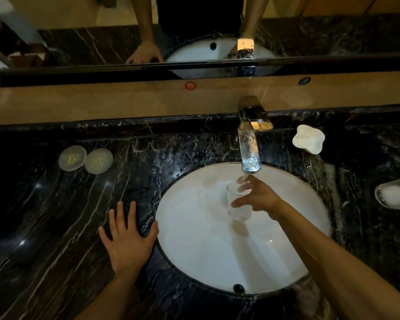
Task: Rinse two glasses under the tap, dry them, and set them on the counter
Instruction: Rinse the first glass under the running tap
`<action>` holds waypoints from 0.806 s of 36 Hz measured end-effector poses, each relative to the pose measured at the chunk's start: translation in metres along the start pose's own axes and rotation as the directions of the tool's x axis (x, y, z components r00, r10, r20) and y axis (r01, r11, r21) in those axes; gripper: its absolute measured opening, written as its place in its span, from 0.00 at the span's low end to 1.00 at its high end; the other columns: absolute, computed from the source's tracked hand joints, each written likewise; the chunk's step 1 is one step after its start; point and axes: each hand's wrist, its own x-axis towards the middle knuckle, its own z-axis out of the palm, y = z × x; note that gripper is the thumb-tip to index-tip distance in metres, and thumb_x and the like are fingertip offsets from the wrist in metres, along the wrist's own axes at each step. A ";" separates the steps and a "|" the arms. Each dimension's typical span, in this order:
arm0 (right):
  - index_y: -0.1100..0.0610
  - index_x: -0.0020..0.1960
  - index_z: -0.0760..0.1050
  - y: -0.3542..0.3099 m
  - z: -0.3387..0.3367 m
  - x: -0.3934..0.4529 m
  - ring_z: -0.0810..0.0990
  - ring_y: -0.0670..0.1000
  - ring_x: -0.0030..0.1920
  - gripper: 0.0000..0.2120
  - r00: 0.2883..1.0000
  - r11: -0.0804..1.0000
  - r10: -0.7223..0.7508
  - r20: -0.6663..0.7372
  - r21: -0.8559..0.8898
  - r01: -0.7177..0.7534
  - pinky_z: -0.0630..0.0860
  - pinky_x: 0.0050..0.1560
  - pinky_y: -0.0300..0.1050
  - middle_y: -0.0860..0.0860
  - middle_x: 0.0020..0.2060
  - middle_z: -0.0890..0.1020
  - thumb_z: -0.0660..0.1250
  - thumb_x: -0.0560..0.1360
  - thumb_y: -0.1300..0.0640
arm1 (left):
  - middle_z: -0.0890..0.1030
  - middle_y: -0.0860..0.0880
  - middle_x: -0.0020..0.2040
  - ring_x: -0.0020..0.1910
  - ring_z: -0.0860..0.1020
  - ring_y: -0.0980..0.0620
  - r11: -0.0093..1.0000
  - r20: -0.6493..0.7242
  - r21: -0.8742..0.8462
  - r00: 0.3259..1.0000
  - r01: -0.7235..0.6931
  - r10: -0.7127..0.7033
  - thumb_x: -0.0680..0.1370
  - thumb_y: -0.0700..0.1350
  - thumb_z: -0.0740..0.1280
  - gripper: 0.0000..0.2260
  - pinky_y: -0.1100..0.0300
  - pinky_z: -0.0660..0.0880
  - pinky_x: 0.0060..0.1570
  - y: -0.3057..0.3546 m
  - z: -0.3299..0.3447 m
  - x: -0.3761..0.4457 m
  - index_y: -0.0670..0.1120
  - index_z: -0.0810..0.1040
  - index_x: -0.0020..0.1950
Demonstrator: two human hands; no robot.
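A clear glass is held over the white sink basin, directly below the chrome tap's spout. My right hand grips the glass from the right, fingers curled round its side. Water seems to fall from the spout onto the glass rim. My left hand rests flat on the black marble counter just left of the basin, fingers spread and holding nothing. I cannot make out a second glass.
Two round paper coasters lie on the counter at the far left. A white flower-shaped dish stands right of the tap. A clear soap dish sits at the right edge. A mirror runs along the back.
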 end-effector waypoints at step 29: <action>0.48 0.66 0.69 -0.010 -0.021 -0.008 0.78 0.57 0.57 0.38 0.988 0.985 -0.004 -0.154 -0.169 -0.022 0.77 0.57 0.53 0.52 0.59 0.80 0.82 0.60 0.52 | 0.52 0.49 0.81 0.80 0.48 0.47 1.000 0.007 0.009 1.000 0.000 0.000 0.72 0.72 0.48 0.39 0.37 0.45 0.74 -0.001 0.001 0.001 0.56 0.53 0.80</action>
